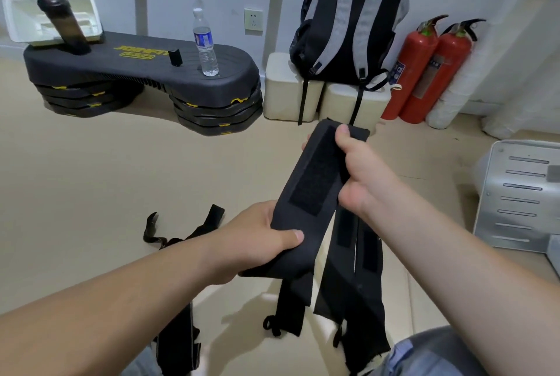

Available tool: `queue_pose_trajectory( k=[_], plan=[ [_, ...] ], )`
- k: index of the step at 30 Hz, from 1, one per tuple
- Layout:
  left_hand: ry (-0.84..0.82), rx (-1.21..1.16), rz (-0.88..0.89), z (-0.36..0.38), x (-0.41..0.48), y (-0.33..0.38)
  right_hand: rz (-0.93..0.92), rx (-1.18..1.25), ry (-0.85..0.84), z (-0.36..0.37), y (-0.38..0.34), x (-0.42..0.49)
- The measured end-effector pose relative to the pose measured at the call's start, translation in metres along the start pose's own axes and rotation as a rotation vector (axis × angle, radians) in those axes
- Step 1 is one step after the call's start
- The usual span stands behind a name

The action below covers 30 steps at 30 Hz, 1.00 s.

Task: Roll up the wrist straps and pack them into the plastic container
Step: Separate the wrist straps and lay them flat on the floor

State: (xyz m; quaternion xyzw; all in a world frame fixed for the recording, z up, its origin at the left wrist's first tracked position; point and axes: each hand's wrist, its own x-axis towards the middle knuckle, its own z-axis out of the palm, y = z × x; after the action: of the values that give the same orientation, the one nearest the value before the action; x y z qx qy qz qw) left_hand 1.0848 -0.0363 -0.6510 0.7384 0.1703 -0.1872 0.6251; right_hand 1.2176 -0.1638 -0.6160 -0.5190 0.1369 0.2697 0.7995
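White plastic container [24,18] atop black step platform [136,68] lettered "JOINFIT" in yellow; blue-labelled water bottle [205,42], print unreadable; left hand [266,242] gripping lower end, right hand [360,175] pinching upper end of black wrist strap [315,181], held above floor.

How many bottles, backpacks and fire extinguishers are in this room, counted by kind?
Fire extinguishers: 2
Water bottle: 1
Shaker bottle: 1
Backpack: 1
Total: 5
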Motion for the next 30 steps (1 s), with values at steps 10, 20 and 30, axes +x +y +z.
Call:
queue_pose_trajectory(
  k=[10,20,30],
  plan=[
    [-0.007,-0.157,0.125,0.008,-0.004,0.016,0.239,-0.187,-0.31,-0.013,0.01,-0.019],
    [-0.024,-0.084,-0.124,-0.022,-0.027,-0.022,0.124,-0.053,-0.11,-0.003,0.012,-0.003],
    [0.143,-0.175,-0.181,-0.024,-0.004,-0.088,0.086,-0.43,-0.172,-0.016,0.042,0.01]
  ],
)
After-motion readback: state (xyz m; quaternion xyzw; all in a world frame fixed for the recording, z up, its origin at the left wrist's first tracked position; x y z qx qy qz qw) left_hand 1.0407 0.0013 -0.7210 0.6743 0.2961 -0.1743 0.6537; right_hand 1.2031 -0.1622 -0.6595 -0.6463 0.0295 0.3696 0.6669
